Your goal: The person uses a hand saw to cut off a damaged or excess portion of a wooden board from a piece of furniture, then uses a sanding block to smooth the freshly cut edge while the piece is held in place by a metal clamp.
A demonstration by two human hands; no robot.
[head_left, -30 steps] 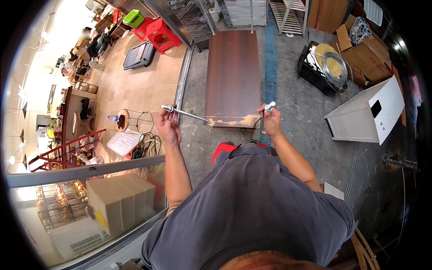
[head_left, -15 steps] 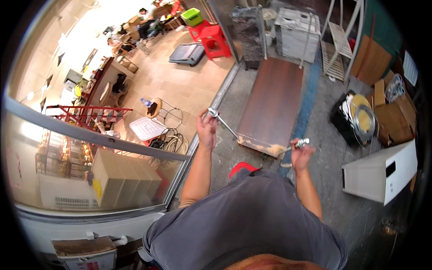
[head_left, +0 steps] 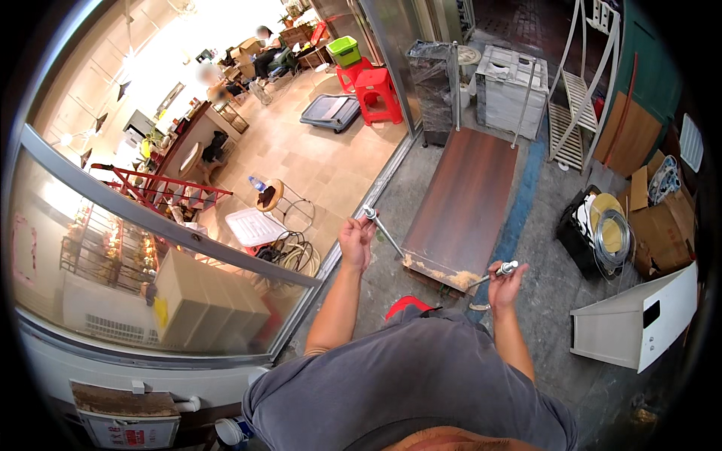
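My left hand [head_left: 356, 242] holds a metal rod [head_left: 387, 233] near its bolt-topped upper end, its lower end at the near left corner of a dark brown wooden board [head_left: 470, 195]. My right hand [head_left: 505, 284] grips a second metal rod [head_left: 480, 279] by the top, where a similar fitting shows, leading to the board's near right corner. Pale shavings or rough splintered wood [head_left: 459, 276] line the board's near edge. Two more upright rods [head_left: 523, 101] stand at its far corners.
An open glazed doorway [head_left: 120, 195] on the left leads to a tiled room with red stools [head_left: 380, 94] and two people. A wrapped stack [head_left: 511, 90] and slatted rack [head_left: 575, 113] stand beyond the board. A black bin [head_left: 583, 240], cardboard box [head_left: 662, 225] and white metal housing [head_left: 632, 319] lie right.
The view has turned, so the board and room appear further right and lower in the picture. Both hands still hold their rods.
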